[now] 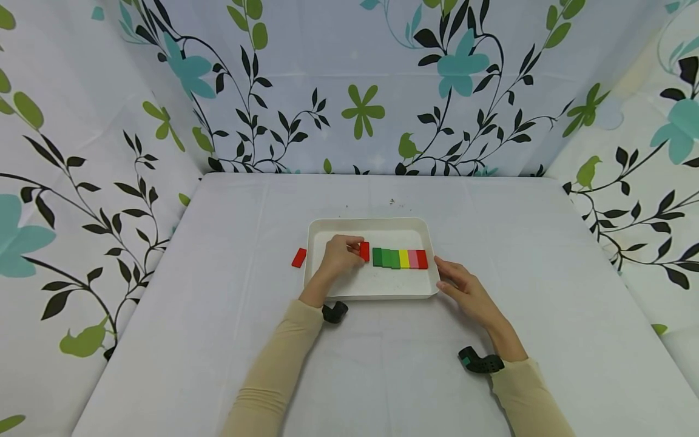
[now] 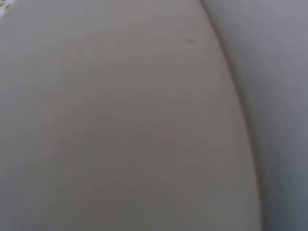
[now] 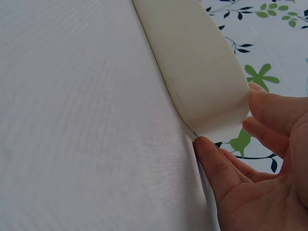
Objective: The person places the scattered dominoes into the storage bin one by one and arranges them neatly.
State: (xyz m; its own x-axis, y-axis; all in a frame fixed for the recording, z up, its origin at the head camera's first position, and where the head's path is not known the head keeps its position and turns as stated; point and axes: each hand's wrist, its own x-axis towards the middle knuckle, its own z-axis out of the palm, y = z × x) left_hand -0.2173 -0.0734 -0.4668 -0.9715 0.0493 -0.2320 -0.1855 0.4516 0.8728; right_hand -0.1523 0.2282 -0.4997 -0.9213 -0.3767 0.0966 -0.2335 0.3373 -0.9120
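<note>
A shallow white tray holds a row of small coloured tiles. From left to right the row runs green tiles, a yellow tile, a pink tile and a red tile. Just left of the row, my left hand pinches another red tile, standing it lengthwise over the tray floor. My right hand rests its fingertips against the tray's right end, outside the wall. In the right wrist view, fairly straight fingers touch the tray's outer corner. Blurred skin fills most of the left wrist view.
One more red tile lies on the white tablecloth, outside the tray's left wall. Small dark specks dot the cloth behind the tray. A leaf-and-flower patterned curtain stands behind the table and on both sides.
</note>
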